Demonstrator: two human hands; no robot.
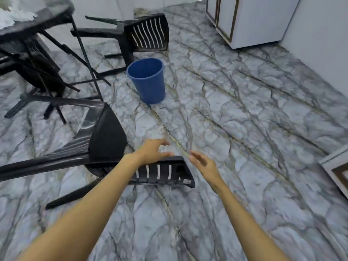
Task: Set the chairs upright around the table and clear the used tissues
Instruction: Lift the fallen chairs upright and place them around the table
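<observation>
Two black slatted chairs (105, 147) (146, 32) lie tipped over on marble floor (244, 110).

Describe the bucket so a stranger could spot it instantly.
Start at the round black table at upper left, then look right, to the floor beyond its legs. The bucket stands upright there, just in front of a tipped black chair. It is the only blue thing here.

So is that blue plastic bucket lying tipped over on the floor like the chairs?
No, the blue plastic bucket stands upright on the marble floor, its open mouth facing up, between the two toppled black plastic chairs.
</observation>
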